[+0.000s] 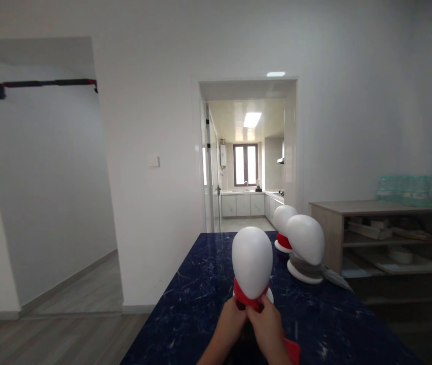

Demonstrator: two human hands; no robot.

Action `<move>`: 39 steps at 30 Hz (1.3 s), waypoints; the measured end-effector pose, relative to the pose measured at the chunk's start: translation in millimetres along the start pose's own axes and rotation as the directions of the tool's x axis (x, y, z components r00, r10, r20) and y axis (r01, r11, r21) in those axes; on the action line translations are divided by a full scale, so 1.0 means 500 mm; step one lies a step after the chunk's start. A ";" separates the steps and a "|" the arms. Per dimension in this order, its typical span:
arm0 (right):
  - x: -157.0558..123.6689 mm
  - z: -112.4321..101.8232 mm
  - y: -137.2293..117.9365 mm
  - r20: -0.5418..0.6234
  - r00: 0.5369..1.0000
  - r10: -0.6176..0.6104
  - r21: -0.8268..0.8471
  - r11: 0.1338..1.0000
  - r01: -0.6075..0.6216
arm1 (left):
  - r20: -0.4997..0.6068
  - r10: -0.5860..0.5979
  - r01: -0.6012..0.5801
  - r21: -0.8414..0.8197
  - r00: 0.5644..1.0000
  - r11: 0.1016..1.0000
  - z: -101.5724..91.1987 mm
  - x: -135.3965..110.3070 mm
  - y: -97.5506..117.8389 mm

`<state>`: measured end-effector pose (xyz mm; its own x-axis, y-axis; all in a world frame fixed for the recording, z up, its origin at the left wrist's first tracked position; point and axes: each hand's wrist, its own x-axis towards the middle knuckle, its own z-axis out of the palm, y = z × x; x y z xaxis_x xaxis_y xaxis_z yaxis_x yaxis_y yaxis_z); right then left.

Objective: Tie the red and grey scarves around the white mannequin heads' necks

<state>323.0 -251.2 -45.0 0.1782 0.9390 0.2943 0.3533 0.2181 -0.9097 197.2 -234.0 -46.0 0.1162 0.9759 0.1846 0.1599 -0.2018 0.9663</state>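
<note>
In front of me a white mannequin head (pixel 252 258) stands upright on the dark blue marbled table (pixel 185 304). A red scarf (pixel 241 293) is wrapped around its neck, and one end hangs down by my right wrist. My left hand (pixel 232 315) and my right hand (pixel 264 318) meet under the chin, both closed on the scarf at the front of the neck. The fingertips are partly hidden by the scarf and by each other. Behind to the right, a second mannequin head (pixel 306 239) wears a grey scarf (pixel 304 264). Farther back, a third mannequin head (pixel 284 219) has red cloth round its neck.
A wooden shelf unit (pixel 353 208) holding trays and papers stands right of the table. Wrapped water bottles (pixel 416 188) sit on top of it. Ahead, a doorway opens to a kitchen (pixel 243 205). A black bar (pixel 48 82) spans the opening at left.
</note>
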 end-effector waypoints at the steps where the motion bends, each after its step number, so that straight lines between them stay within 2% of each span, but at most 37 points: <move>1: 0.005 -0.003 0.004 0.019 1.000 0.000 0.002 1.000 0.000 | 0.004 0.000 0.000 -0.004 1.000 1.000 0.001 0.003 -0.004; 7: 0.044 -0.022 0.032 0.131 0.991 -0.011 0.058 0.998 0.003 | 0.017 -0.064 0.065 -0.043 0.998 0.997 -0.003 0.017 -0.019; 10: 0.056 -0.033 0.029 0.170 0.985 -0.024 0.056 0.998 0.015 | 0.028 -0.070 0.072 -0.074 0.997 0.995 -0.010 0.021 -0.023; 16: 0.053 -0.046 0.002 0.152 0.988 -0.016 -0.123 0.992 0.035 | 0.007 -0.108 0.108 -0.105 0.994 0.989 -0.022 0.024 -0.027; 22: 0.042 -0.054 0.012 0.105 0.994 -0.034 -0.367 0.927 0.070 | 0.005 -0.101 0.100 -0.196 0.995 0.975 -0.028 0.024 -0.024; 27: 0.040 -0.056 0.022 0.115 0.990 -0.082 -0.447 0.886 0.125 | 0.005 -0.112 0.107 -0.342 0.994 0.934 -0.027 0.026 -0.014; 30: 0.042 -0.055 0.023 0.125 0.985 -0.117 -0.463 0.871 0.162 | 0.044 -0.103 0.111 -0.529 0.994 0.841 -0.019 0.034 -0.015; 32: 0.043 -0.056 0.025 0.127 0.984 -0.127 -0.478 0.861 0.173 | 0.065 -0.100 0.118 -0.592 0.993 0.797 -0.015 0.038 -0.022; 37: 0.044 -0.056 0.033 0.131 0.983 -0.126 -0.496 0.851 0.175 | 0.071 -0.041 0.073 -0.551 0.997 0.831 -0.023 0.037 -0.039; 39: 0.043 -0.055 0.036 0.133 0.984 -0.121 -0.480 0.860 0.170 | 0.086 -0.059 0.095 -0.519 0.995 0.849 -0.028 0.031 -0.038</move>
<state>358.6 -234.3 -46.8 0.0106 0.9328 0.3603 0.7754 0.2199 -0.5919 182.2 -213.6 -59.0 0.1903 0.9754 0.1116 -0.3621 -0.0359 0.9315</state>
